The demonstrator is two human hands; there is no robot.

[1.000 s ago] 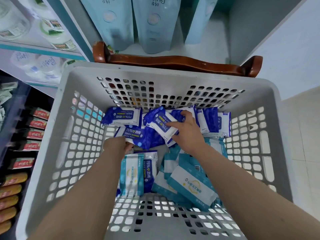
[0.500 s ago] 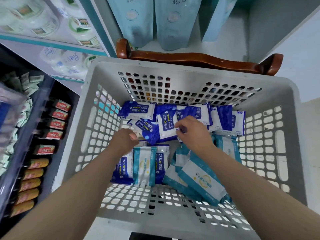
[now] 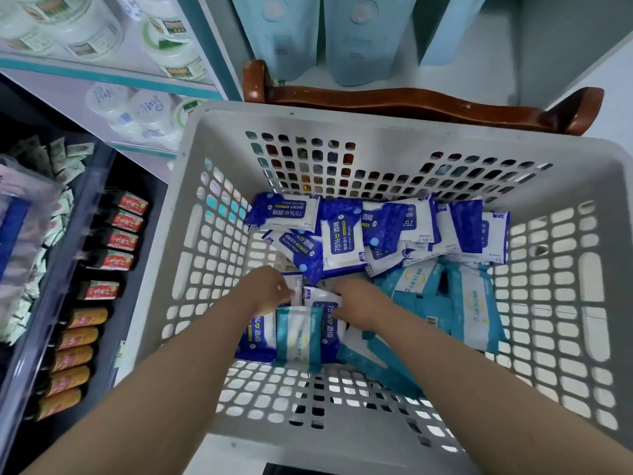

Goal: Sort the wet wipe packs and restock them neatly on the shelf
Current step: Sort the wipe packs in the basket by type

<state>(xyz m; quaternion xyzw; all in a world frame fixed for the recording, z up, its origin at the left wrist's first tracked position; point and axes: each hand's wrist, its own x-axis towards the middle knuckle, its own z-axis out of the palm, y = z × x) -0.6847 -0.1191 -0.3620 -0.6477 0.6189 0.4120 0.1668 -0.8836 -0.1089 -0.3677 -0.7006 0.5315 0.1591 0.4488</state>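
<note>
Now the right hand (image 3: 359, 303) has pulled back from the far row of dark blue packs (image 3: 346, 241) to the nearer heap, where the left hand (image 3: 270, 289) already was. The right hand lies on a dark blue pack marked 75% (image 3: 327, 313), its fingers bent down over it with the tips hidden, so I cannot tell whether it grips. The left hand's curled fingers touch the white end of a pack just beside it; blur hides whether they pinch it. One teal pack (image 3: 298, 334) lies across the near dark blue ones, between the two wrists. All packs are on the floor of the grey basket (image 3: 342, 118), with more teal packs (image 3: 472, 303) on the right side. Behind the basket a brown wooden rail (image 3: 411, 104) runs across, and pale blue pouches (image 3: 356, 36) stand beyond it. Left of the basket are red-labelled bottles (image 3: 113, 241), white tubs (image 3: 147, 111) and loose sachets (image 3: 65, 159).
</note>
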